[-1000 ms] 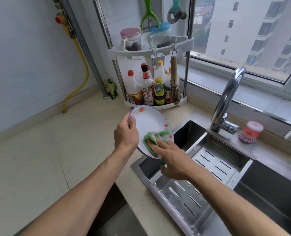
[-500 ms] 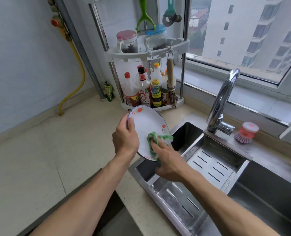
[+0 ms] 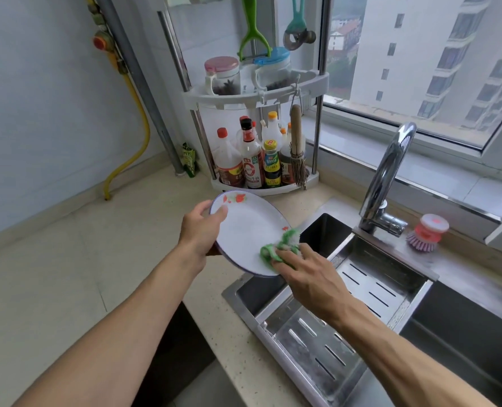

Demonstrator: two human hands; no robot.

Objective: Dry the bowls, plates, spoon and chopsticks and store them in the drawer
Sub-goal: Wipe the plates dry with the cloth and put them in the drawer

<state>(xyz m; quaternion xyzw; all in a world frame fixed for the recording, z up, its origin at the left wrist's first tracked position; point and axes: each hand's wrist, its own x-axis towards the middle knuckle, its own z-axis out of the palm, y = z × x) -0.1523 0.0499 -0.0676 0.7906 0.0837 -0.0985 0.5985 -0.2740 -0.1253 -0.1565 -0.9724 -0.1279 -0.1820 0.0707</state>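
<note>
A white plate (image 3: 245, 230) with red flower marks and a dark rim is held tilted above the left corner of the sink. My left hand (image 3: 201, 227) grips its left rim, thumb on the face. My right hand (image 3: 308, 273) presses a green cloth (image 3: 279, 248) against the plate's lower right face. No bowls, spoon or chopsticks are in view.
A steel sink (image 3: 326, 227) with a slotted drain tray (image 3: 370, 292) lies under my right arm. The tap (image 3: 386, 174) stands behind it, a pink dish brush (image 3: 427, 232) to its right. A corner rack of bottles (image 3: 255, 160) stands behind the plate. A dark opening (image 3: 182, 356) shows below the counter edge.
The cloth and my right hand have slid from the plate's middle toward its lower right edge. The plate stays in my left hand, tilted a little flatter.
</note>
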